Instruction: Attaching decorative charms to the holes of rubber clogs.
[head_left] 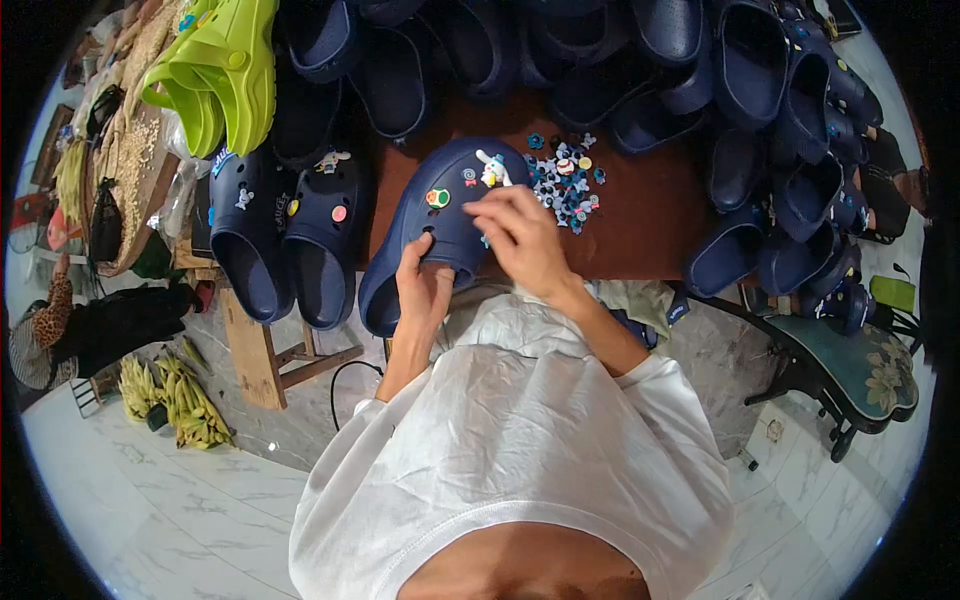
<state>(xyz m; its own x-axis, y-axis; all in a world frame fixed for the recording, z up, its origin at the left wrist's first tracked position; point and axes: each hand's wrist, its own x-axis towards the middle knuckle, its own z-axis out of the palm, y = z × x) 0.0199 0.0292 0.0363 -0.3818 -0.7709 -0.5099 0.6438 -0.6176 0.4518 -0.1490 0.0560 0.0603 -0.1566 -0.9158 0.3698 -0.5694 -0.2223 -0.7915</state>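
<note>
Just left of the pile of charms [570, 192], a navy clog [455, 225] is gripped by the left hand [424, 285], fingers inside its opening, thumb outside. Beside the pile, over the clog, the right hand [522, 238] is held half-curled; whether anything is pinched cannot be told.
</note>
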